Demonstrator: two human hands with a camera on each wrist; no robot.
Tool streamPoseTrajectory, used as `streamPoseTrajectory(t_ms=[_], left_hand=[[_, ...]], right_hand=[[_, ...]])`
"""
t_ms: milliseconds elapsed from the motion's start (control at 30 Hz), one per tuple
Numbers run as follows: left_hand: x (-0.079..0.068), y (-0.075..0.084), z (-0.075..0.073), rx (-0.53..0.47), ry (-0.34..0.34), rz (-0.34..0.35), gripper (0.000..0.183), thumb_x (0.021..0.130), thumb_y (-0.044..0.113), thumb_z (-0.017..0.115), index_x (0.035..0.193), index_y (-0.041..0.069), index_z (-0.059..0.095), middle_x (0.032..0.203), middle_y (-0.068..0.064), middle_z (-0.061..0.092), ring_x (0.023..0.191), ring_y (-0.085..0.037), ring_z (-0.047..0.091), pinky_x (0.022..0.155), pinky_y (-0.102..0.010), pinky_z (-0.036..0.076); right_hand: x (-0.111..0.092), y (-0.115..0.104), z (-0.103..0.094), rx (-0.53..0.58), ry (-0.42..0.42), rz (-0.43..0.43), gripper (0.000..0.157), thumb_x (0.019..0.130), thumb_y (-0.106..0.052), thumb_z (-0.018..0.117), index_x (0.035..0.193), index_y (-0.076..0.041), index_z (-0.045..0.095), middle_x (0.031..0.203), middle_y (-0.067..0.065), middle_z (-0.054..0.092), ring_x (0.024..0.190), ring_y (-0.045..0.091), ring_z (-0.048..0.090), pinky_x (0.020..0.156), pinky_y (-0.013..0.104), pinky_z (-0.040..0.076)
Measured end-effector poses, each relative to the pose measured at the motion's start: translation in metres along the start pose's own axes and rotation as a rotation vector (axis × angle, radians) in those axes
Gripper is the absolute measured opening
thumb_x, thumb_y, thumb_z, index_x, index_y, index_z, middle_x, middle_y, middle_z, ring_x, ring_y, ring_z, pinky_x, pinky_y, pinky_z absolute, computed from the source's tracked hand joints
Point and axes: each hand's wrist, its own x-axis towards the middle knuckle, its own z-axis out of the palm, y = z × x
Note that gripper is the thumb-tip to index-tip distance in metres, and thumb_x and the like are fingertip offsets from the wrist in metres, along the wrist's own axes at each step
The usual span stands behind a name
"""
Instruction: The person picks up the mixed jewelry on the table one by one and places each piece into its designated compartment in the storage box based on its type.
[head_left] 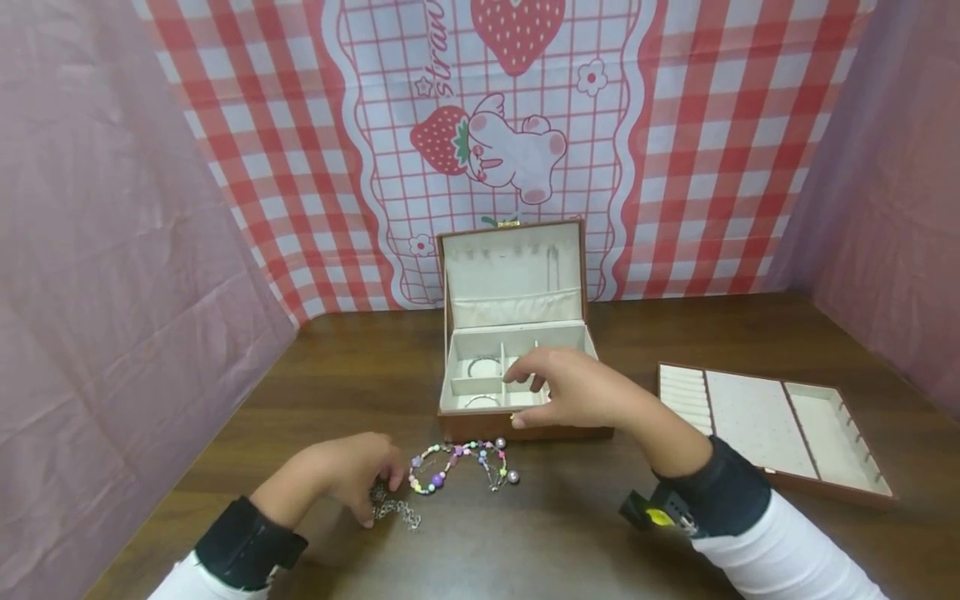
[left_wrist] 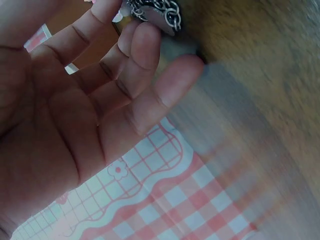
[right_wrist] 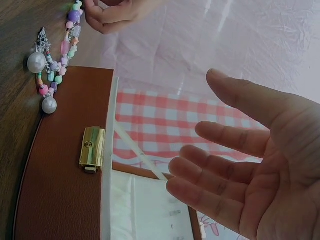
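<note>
My left hand (head_left: 348,471) is low over the table at the left, its thumb and fingers closed about one end of a silver chain (head_left: 397,510). The chain's other end lies loose on the wood. Near the left fingertips in the left wrist view, the chain links (left_wrist: 170,15) show at the top edge. A string of pastel beads with pearls (head_left: 457,450) lies between that hand and a brown jewelry box (head_left: 525,427). Over the box's front compartments hovers my right hand (head_left: 577,387), fingers spread and holding nothing; it hides part of the compartments.
The box lid (head_left: 517,258) stands raised, with a thin necklace (head_left: 552,267) hanging inside. Bracelets (head_left: 483,367) sit in the left compartments. A divided tray (head_left: 761,421) lies at the right. A checked strawberry cloth (head_left: 712,167) hangs behind the table.
</note>
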Motion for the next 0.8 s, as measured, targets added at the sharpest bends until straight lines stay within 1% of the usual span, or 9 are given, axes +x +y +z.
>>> streamPoseTrajectory(t_ms=[133,233,300,467,567,700,800], left_hand=[[0.0028,-0.0005,0.0026,0.017,0.019,0.018,0.035,0.053,-0.007,0.079,0.069,0.017,0.059,0.068,0.011,0.053,0.064,-0.003,0.045,0.058,-0.020,0.043],[0.0035,-0.0008,0.0048,0.007,0.033,0.019,0.034,0.053,-0.013,0.071,0.064,0.017,0.059,0.062,0.011,0.052,0.057,-0.001,0.044,0.051,-0.019,0.041],[0.0033,-0.0006,0.0058,0.004,0.040,0.009,0.034,0.053,-0.015,0.068,0.063,0.017,0.059,0.060,0.011,0.051,0.056,-0.001,0.043,0.049,-0.019,0.040],[0.0037,0.0014,0.0059,0.009,0.047,-0.009,0.034,0.053,-0.016,0.067,0.061,0.016,0.059,0.060,0.011,0.051,0.056,-0.002,0.043,0.050,-0.019,0.041],[0.0048,0.0020,0.0044,0.017,0.050,-0.005,0.032,0.054,-0.014,0.068,0.061,0.016,0.059,0.060,0.010,0.052,0.057,-0.002,0.043,0.051,-0.019,0.041],[0.0065,0.0020,0.0008,0.028,0.071,0.034,0.028,0.056,-0.012,0.067,0.062,0.015,0.059,0.059,0.010,0.051,0.056,-0.002,0.042,0.050,-0.019,0.040],[0.0070,0.0025,-0.0037,0.027,0.097,0.066,0.027,0.057,-0.010,0.067,0.062,0.015,0.058,0.060,0.010,0.051,0.056,-0.001,0.042,0.051,-0.018,0.041]], right_hand=[[-0.0018,-0.0020,0.0012,-0.014,0.035,-0.022,0.053,0.077,-0.030,0.083,0.121,-0.007,0.064,0.113,0.005,0.064,0.098,0.021,0.061,0.084,0.038,0.052],[-0.0028,-0.0031,0.0024,-0.008,0.061,-0.033,0.058,0.076,-0.031,0.085,0.124,-0.008,0.062,0.117,0.007,0.060,0.105,0.022,0.058,0.090,0.041,0.050],[-0.0035,-0.0038,0.0027,0.003,0.069,-0.033,0.060,0.075,-0.031,0.085,0.125,-0.008,0.061,0.119,0.008,0.058,0.108,0.022,0.056,0.093,0.042,0.049],[-0.0040,-0.0041,0.0027,0.016,0.078,-0.039,0.062,0.074,-0.029,0.086,0.126,-0.009,0.060,0.119,0.006,0.056,0.109,0.022,0.055,0.094,0.043,0.048],[-0.0038,-0.0037,0.0028,0.011,0.081,-0.046,0.061,0.073,-0.028,0.087,0.124,-0.008,0.061,0.118,0.006,0.056,0.109,0.021,0.055,0.094,0.042,0.048],[-0.0039,-0.0040,0.0020,-0.001,0.068,-0.042,0.061,0.072,-0.028,0.087,0.123,-0.008,0.061,0.118,0.007,0.056,0.109,0.021,0.055,0.094,0.042,0.048],[-0.0044,-0.0056,0.0009,-0.003,0.035,-0.020,0.064,0.071,-0.030,0.088,0.125,-0.008,0.061,0.120,0.007,0.055,0.110,0.022,0.054,0.094,0.043,0.048]])
